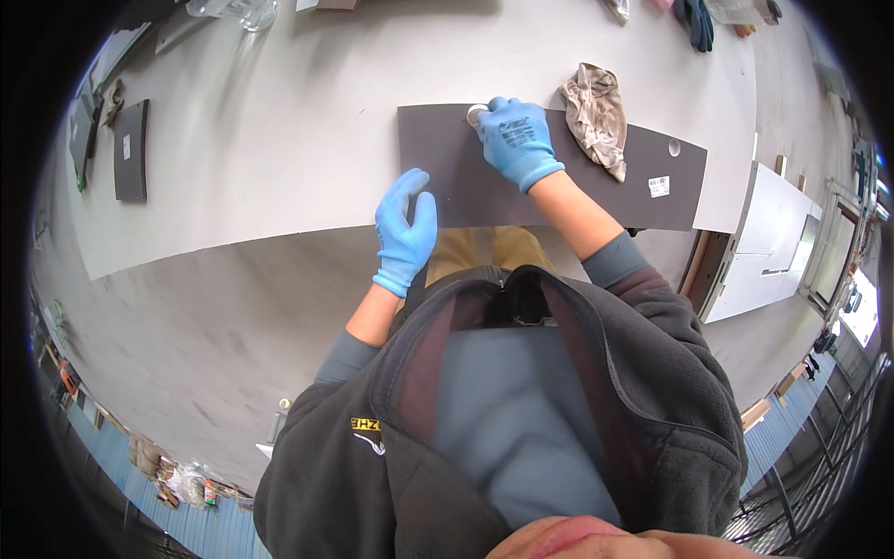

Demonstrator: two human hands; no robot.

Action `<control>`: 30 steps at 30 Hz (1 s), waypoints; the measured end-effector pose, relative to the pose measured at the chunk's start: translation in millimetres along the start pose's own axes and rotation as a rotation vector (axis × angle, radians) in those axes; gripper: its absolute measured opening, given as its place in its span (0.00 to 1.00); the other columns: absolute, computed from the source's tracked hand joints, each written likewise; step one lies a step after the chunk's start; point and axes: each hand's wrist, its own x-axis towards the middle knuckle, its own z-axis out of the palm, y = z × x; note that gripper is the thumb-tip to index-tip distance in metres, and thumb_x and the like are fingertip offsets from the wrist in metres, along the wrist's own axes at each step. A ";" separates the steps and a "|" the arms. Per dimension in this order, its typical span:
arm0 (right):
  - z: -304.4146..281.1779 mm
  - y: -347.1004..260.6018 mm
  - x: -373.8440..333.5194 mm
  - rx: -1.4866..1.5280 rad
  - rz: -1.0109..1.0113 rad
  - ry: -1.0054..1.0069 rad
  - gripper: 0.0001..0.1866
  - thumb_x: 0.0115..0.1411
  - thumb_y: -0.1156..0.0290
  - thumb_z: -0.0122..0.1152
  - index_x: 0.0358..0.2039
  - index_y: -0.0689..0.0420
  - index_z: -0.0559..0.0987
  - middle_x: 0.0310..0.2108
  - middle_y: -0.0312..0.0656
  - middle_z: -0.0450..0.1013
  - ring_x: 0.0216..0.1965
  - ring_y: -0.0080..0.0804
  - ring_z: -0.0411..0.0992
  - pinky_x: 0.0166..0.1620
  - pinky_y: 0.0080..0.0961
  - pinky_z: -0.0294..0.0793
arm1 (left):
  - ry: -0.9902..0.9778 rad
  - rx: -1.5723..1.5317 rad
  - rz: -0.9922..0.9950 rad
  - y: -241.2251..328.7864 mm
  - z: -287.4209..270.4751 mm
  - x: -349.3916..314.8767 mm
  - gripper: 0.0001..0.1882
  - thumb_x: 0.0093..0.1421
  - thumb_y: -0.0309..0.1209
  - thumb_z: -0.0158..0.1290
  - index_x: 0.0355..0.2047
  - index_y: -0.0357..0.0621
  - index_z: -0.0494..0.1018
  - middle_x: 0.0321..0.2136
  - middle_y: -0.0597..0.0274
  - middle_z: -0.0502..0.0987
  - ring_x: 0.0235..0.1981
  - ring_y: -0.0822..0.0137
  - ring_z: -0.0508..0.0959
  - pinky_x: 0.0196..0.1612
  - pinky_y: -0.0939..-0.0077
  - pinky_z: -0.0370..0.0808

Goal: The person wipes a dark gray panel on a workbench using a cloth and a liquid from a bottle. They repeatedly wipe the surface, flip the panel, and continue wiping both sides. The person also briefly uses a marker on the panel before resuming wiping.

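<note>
A long dark grey panel point(596, 168) lies flat on the pale table, with a white label point(659, 186) near its right end. My right hand point(519, 142), in a blue glove, is curled down on the panel's far edge. Beside its fingertips shows part of a pale round spot point(476, 115); what the fingers hold, if anything, is hidden. A similar round spot point(674, 147) shows toward the panel's right end. My left hand point(407, 231), also gloved in blue, is open by the panel's near left corner, thumb apart from the fingers. A crumpled beige cloth point(597, 119) lies across the panel, right of my right hand.
The wide pale table point(233, 158) spreads to the left, with a small dark panel point(131, 151) on it. Clear plastic point(237, 11) lies at the far left, dark gloves point(695, 23) at the far right. A white board point(768, 242) stands beyond the table's right edge.
</note>
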 end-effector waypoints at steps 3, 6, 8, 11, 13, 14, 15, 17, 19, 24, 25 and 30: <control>-1.4 7.7 7.6 0.134 0.044 -0.024 0.08 0.61 0.65 0.61 0.35 0.40 0.87 0.36 0.41 0.81 0.39 0.42 0.81 0.43 0.40 0.79 | -0.016 -0.018 -0.045 -1.9 -1.6 6.4 0.14 0.65 0.26 0.56 0.47 0.30 0.82 0.47 0.43 0.85 0.51 0.51 0.84 0.59 0.63 0.78; -7.5 19.7 16.9 0.273 0.017 -0.075 0.11 0.65 0.57 0.60 0.37 0.43 0.89 0.38 0.45 0.82 0.41 0.48 0.81 0.46 0.43 0.80 | -0.044 -0.066 -0.125 -1.2 -5.0 12.4 0.13 0.66 0.26 0.56 0.47 0.30 0.82 0.44 0.46 0.86 0.48 0.55 0.85 0.56 0.65 0.79; -14.0 28.1 21.7 0.374 0.060 -0.177 0.17 0.67 0.51 0.58 0.40 0.47 0.89 0.40 0.48 0.83 0.43 0.51 0.81 0.49 0.44 0.79 | -0.059 -0.089 -0.169 -0.5 -7.5 17.3 0.13 0.66 0.27 0.56 0.46 0.30 0.82 0.43 0.47 0.86 0.48 0.57 0.85 0.55 0.66 0.79; -23.3 38.2 24.3 0.508 0.075 -0.250 0.16 0.66 0.55 0.60 0.41 0.52 0.88 0.39 0.50 0.83 0.43 0.50 0.81 0.48 0.42 0.79 | -0.082 -0.098 -0.248 0.2 -11.2 22.7 0.14 0.67 0.29 0.56 0.46 0.32 0.83 0.42 0.48 0.86 0.47 0.58 0.85 0.54 0.66 0.79; -26.6 41.8 24.7 0.506 0.113 -0.292 0.16 0.65 0.57 0.61 0.44 0.51 0.88 0.40 0.49 0.84 0.43 0.50 0.82 0.48 0.40 0.80 | -0.096 -0.067 -0.264 -0.1 -13.1 25.3 0.14 0.68 0.30 0.56 0.46 0.33 0.83 0.42 0.48 0.87 0.46 0.58 0.86 0.54 0.66 0.79; -26.7 42.3 24.8 0.519 0.121 -0.300 0.16 0.65 0.57 0.62 0.44 0.51 0.88 0.40 0.48 0.84 0.43 0.50 0.82 0.48 0.40 0.80 | -0.104 -0.038 -0.251 -1.0 -14.3 27.3 0.14 0.68 0.31 0.56 0.46 0.34 0.83 0.42 0.49 0.87 0.46 0.58 0.86 0.54 0.66 0.79; -25.9 42.0 24.5 0.521 0.150 -0.309 0.15 0.65 0.58 0.62 0.45 0.51 0.88 0.40 0.48 0.84 0.43 0.50 0.82 0.48 0.40 0.80 | -0.109 -0.007 -0.243 -1.7 -14.8 28.6 0.14 0.68 0.31 0.56 0.46 0.34 0.84 0.43 0.49 0.87 0.46 0.58 0.86 0.54 0.65 0.79; -22.1 39.7 24.4 0.494 0.093 -0.287 0.15 0.65 0.58 0.63 0.45 0.52 0.88 0.40 0.48 0.84 0.42 0.49 0.82 0.48 0.39 0.80 | -0.113 0.017 -0.209 -3.1 -14.5 30.9 0.14 0.70 0.31 0.55 0.47 0.35 0.84 0.42 0.55 0.87 0.44 0.66 0.84 0.52 0.71 0.79; -17.1 36.5 24.2 0.471 0.078 -0.282 0.15 0.64 0.58 0.63 0.45 0.52 0.88 0.39 0.47 0.84 0.42 0.47 0.82 0.48 0.38 0.80 | -0.106 0.010 -0.226 -4.2 -13.7 32.8 0.14 0.69 0.31 0.55 0.47 0.36 0.84 0.42 0.56 0.87 0.44 0.66 0.84 0.52 0.71 0.79; -9.6 32.4 20.3 0.577 0.153 -0.230 0.16 0.64 0.56 0.66 0.42 0.55 0.87 0.38 0.48 0.84 0.41 0.43 0.83 0.47 0.37 0.81 | -0.085 -0.011 -0.274 -4.2 -13.0 36.3 0.14 0.68 0.33 0.56 0.44 0.36 0.85 0.40 0.51 0.88 0.45 0.59 0.86 0.53 0.66 0.79; -9.2 32.4 19.3 0.608 0.196 -0.205 0.16 0.64 0.56 0.67 0.42 0.56 0.87 0.37 0.48 0.84 0.40 0.43 0.83 0.47 0.36 0.81 | -0.087 -0.012 -0.277 -3.6 -13.1 37.1 0.14 0.68 0.33 0.56 0.44 0.36 0.85 0.40 0.51 0.88 0.45 0.59 0.86 0.53 0.66 0.79; -5.4 30.5 16.8 0.592 0.402 -0.112 0.20 0.63 0.51 0.68 0.44 0.55 0.84 0.37 0.47 0.84 0.42 0.44 0.83 0.49 0.38 0.80 | -0.069 0.013 -0.276 4.5 -10.5 41.5 0.13 0.67 0.33 0.56 0.42 0.36 0.85 0.38 0.50 0.88 0.42 0.56 0.87 0.50 0.65 0.80</control>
